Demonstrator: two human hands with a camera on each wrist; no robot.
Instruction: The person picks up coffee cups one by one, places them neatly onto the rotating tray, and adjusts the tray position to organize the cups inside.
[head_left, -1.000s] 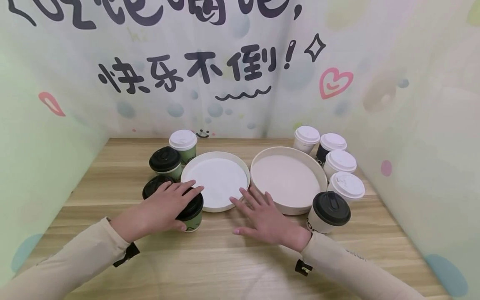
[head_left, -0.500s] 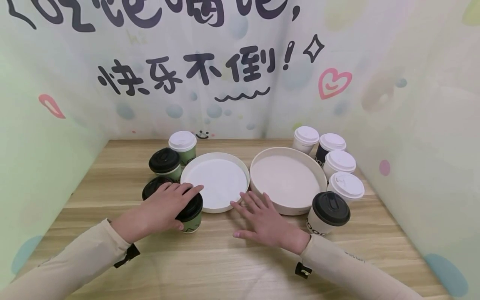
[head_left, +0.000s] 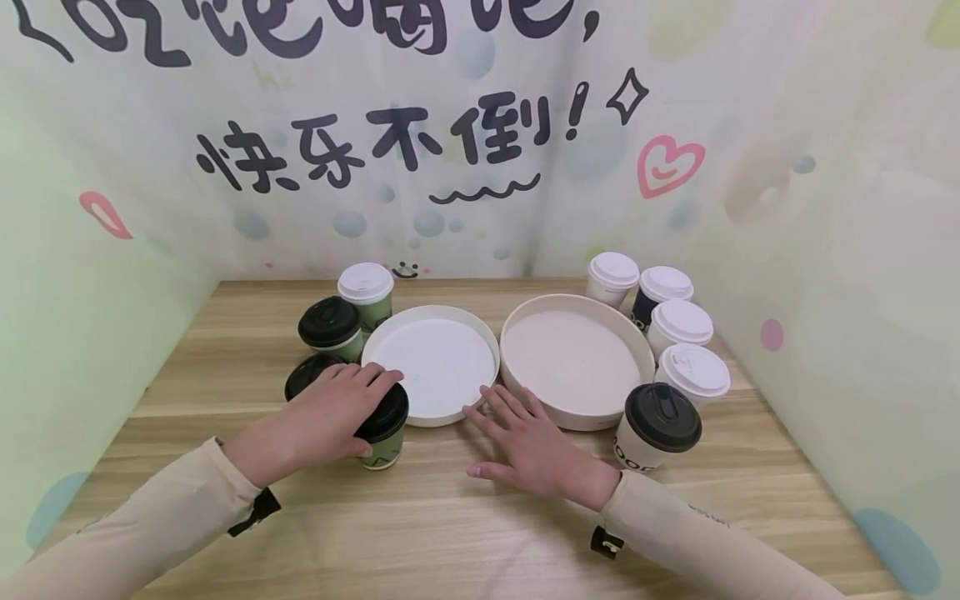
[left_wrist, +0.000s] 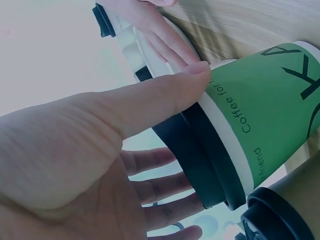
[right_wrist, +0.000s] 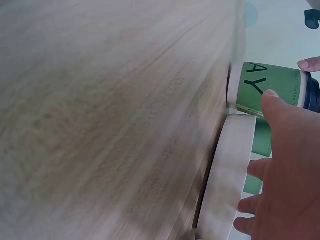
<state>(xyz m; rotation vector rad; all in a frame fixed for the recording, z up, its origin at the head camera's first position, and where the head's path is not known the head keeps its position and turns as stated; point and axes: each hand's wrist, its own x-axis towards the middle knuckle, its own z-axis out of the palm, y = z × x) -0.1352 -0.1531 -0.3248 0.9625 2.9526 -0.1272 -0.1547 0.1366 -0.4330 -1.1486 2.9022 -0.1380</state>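
Observation:
My left hand (head_left: 322, 421) holds a green paper coffee cup (head_left: 384, 452) with a black lid, standing on the table. In the left wrist view the thumb (left_wrist: 165, 95) lies on the cup's upper rim and the fingers reach behind the lid. The hand partly covers another black-lidded cup (head_left: 306, 375) beside it. My right hand (head_left: 528, 446), fingers spread, is at the front of two round trays, a white one (head_left: 431, 367) and a pale beige one (head_left: 577, 362). The right wrist view shows nothing held in it.
Behind the left hand stand a black-lidded green cup (head_left: 332, 325) and a white-lidded green cup (head_left: 367, 292). Along the right side of the beige tray is a row of several lidded cups, the nearest a white cup (head_left: 660, 425) with a black lid. A printed curtain (head_left: 480, 225) closes off the back.
The left hand's fingers have drawn in slightly around the cup's lid. The right hand has hardly moved, and the trays and other cups stay in place.

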